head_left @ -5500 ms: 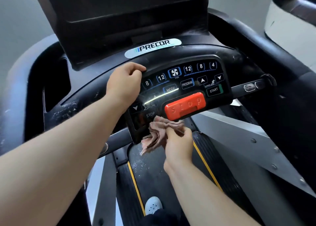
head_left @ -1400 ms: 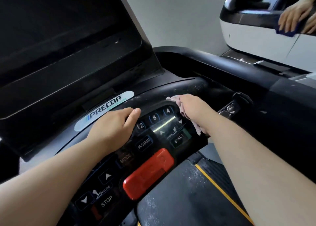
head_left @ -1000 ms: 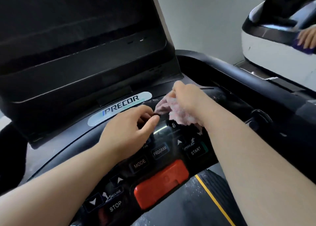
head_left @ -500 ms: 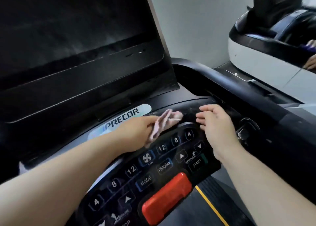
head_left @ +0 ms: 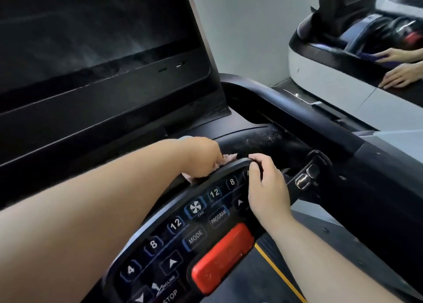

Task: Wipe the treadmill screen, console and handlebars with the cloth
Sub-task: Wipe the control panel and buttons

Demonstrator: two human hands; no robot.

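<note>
At a treadmill console [head_left: 263,142], a person works a small pink cloth [head_left: 229,158] in behind the keypad panel [head_left: 206,211].

Far left, the dark screen [head_left: 91,34] shows pale streaks and looks not yet properly wiped. Next, the left hand [head_left: 201,159] has its fingers curled down around the bunched cloth, pressing it into the groove just behind the panel. To its right, the right hand [head_left: 266,188] hooks its fingers over the panel's top edge, seemingly to steady it. Beyond that, white dust specks dot the console ledge, so that patch appears still to do, as does the black handlebar [head_left: 297,110] curving away right. Far right, another person's hands [head_left: 400,75] rest on a neighbouring machine [head_left: 320,73].
</note>
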